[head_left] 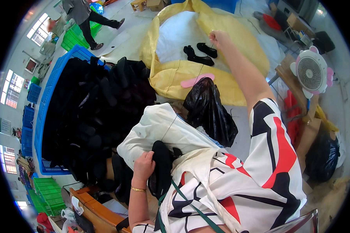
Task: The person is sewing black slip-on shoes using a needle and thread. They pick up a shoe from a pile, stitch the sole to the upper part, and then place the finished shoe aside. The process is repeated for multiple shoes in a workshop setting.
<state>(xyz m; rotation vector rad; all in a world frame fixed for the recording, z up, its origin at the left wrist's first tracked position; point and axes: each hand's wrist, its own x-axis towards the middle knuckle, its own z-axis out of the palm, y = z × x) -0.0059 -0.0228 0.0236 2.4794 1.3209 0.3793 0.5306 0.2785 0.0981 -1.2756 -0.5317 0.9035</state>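
The left hand [144, 167] grips a black shoe [162, 165] by its edge, fingers bent over its near side, holding it upright against a white cloth [155, 120] that lies over the person's lap. A gold bracelet [138, 189] circles the wrist just below that hand. The right hand [220, 40] is raised well ahead, on an outstretched arm, with its fingers closed together on a thin thread [169, 127]; the thread shows in stretches, running in a straight line from the top of the held shoe toward those fingers. Just below the right hand, and to its left, a couple of black slippers [200, 59] lie on the white inside of a large yellow sack [153, 39]. Between the two hands, a pink sole-shaped piece [197, 80] lies on the sack's near part, and a black plastic bag [210, 108] stands bunched up just nearer the person. To the left of and beyond the left hand, a big blue crate [44, 112] holds a heap of black footwear [105, 93]. A wooden surface [99, 209] sits low to the left of the same hand. Far to the right of the right hand is a white fan [310, 73] with pink trim.
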